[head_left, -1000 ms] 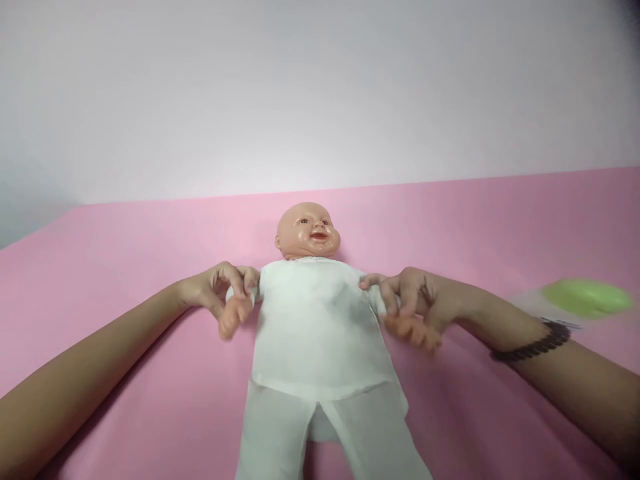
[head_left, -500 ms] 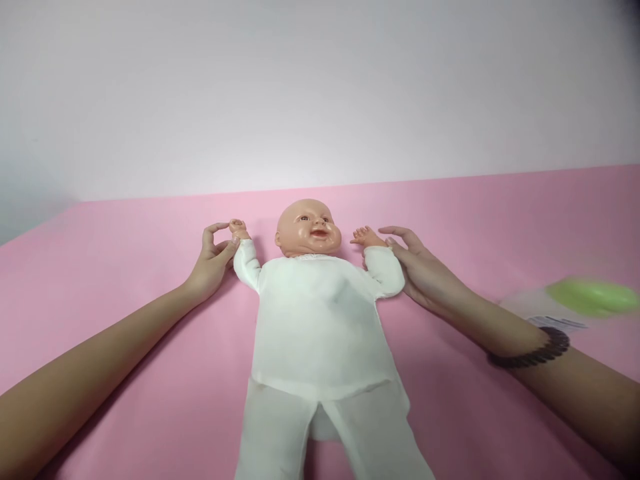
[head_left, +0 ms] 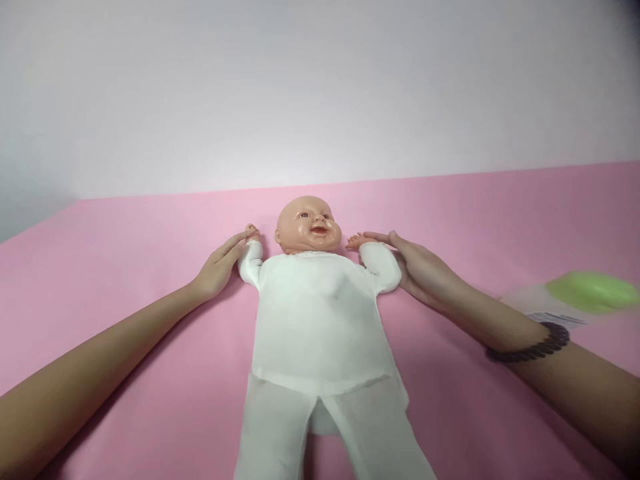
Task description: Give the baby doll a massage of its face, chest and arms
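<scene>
A bald baby doll (head_left: 320, 320) in white cloth top and trousers lies on its back, its head away from me and both its arms bent upward. At the left, my left hand (head_left: 220, 267) has its fingertips and thumb closed on the doll's wrist and sleeve cuff. On the other side, my right hand (head_left: 425, 270) holds the doll's other forearm, with the index finger reaching over the cuff and other fingers partly hidden behind the sleeve. The doll's feet lie beyond the bottom edge of the view.
The pink surface (head_left: 150, 240) meets a pale wall (head_left: 320, 93) behind the doll's head. To the right, partly behind my right forearm, lies a blurred whitish bottle with a green end (head_left: 593, 292). A dark beaded bracelet (head_left: 533, 347) circles my right wrist.
Both doll hands have shifted slightly inward toward its head. My left fingers have straightened from a bent pinch, and my right index finger has come over the doll's wrist.
</scene>
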`<state>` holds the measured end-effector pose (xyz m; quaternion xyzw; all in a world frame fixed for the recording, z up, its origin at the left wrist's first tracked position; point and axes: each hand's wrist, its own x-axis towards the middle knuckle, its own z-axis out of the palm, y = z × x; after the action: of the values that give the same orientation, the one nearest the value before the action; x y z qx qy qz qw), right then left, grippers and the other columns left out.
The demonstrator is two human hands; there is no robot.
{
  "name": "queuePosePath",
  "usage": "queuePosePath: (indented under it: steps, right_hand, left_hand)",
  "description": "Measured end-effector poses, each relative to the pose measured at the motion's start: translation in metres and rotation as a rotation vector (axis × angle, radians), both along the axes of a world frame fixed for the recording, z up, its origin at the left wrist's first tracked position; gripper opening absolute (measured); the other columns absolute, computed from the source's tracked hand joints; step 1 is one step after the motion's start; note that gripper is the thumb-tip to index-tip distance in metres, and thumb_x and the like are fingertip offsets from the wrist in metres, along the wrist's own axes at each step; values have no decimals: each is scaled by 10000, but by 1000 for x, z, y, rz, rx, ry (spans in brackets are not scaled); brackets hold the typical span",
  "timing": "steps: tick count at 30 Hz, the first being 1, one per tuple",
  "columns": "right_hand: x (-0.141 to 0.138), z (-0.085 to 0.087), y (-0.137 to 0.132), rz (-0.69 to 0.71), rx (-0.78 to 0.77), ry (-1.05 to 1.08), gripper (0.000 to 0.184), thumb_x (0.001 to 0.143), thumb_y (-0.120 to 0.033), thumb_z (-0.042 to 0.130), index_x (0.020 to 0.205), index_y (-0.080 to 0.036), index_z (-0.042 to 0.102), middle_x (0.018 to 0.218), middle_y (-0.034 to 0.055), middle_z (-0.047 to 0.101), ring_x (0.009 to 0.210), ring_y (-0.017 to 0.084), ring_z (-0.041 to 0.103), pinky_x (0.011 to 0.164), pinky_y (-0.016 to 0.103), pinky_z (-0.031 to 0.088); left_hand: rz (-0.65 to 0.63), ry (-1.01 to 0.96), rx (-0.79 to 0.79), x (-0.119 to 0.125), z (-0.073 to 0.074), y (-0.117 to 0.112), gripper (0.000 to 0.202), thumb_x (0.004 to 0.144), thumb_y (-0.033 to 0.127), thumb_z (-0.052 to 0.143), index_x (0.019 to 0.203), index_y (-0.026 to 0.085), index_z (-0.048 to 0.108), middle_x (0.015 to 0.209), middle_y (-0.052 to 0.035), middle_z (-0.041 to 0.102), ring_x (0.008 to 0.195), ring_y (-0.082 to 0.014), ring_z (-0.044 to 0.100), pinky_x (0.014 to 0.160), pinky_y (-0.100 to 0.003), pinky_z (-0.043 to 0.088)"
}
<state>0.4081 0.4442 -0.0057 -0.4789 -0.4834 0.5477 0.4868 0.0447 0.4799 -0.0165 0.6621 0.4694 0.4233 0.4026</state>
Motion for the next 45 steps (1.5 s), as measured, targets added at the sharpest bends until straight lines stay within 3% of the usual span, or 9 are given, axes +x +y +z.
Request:
queuePosePath:
  steps: [6, 11, 14, 19, 24, 30, 35, 39, 45]
  right_hand:
    - [1, -1, -1, 27, -18, -2, 452, 1056, -566, 412, 1171, -246, 709, 1385, 75, 698, 1409, 281, 572, 1242, 464, 432]
    - [1, 1, -2, -61, 57, 100, 344, 972, -490, 613, 1289, -359, 594, 1477, 12, 632, 1350, 278, 618, 1137, 535, 536]
    - [2, 6, -7, -35, 100, 167, 463, 911, -427, 668, 1357, -409, 548, 1520, -4, 594, 1361, 289, 607, 1124, 574, 532]
    - [17, 1, -9, 289, 108, 257, 392, 785, -379, 735, 1171, -313, 741, 1407, 34, 667, 1304, 311, 625, 1118, 533, 501]
    - [40, -9, -2, 907, 169, 123, 365, 698, -277, 889, 1053, -334, 822, 1076, 17, 738, 1110, 204, 653, 1059, 404, 495]
    - [35, 16, -9, 1097, 204, -379, 324, 666, -129, 891, 933, -309, 865, 968, 15, 729, 1084, 190, 597, 1045, 347, 468]
    - [32, 21, -12, 1112, 194, -462, 238, 702, -184, 907, 913, -287, 873, 978, 42, 736, 1089, 210, 609, 1015, 360, 502]
    - [41, -3, -2, 1025, 205, -135, 279, 687, -305, 953, 948, -323, 855, 960, 15, 715, 1063, 193, 634, 1018, 360, 513]
    - [36, -9, 0, 348, 83, 200, 512, 800, -440, 838, 1288, -417, 683, 1510, -2, 581, 1306, 255, 614, 1026, 431, 560]
  left_hand:
    - [-25, -26, -29, -2, -3, 1, 500, 989, 564, 596, 1402, 285, 637, 1613, -44, 506, 1536, -304, 390, 1280, -470, 308]
    - [21, -319, -79, -8, -3, 2, 692, 897, 479, 776, 1488, 384, 429, 1254, -26, 724, 1178, -238, 661, 1045, -445, 528]
    - [-24, -439, -124, -11, 0, 4, 665, 846, 386, 842, 1420, 357, 505, 1178, -17, 732, 1099, -205, 674, 979, -381, 550]
    - [-304, -434, -156, -20, 2, 7, 440, 714, 315, 926, 1124, 267, 775, 1117, -69, 736, 1028, -243, 692, 874, -362, 580]
    - [-719, -106, -23, -26, 0, 7, 295, 589, 189, 979, 820, 310, 842, 886, -63, 765, 1037, -268, 671, 947, -435, 557]
    - [-917, 214, 55, -18, 20, -3, 230, 736, 142, 889, 817, 355, 857, 807, -41, 771, 974, -208, 602, 968, -370, 491]
    - [-928, 188, 50, -18, 17, -2, 241, 712, 124, 903, 815, 336, 852, 806, -41, 766, 944, -200, 603, 961, -363, 498]
    - [-797, -166, -67, -23, 2, 3, 324, 598, 126, 964, 834, 306, 834, 889, -45, 756, 987, -218, 657, 918, -362, 553]
    - [-368, -429, -200, -26, 0, 8, 487, 760, 285, 889, 1213, 297, 711, 1178, -64, 706, 1075, -237, 680, 911, -364, 571]
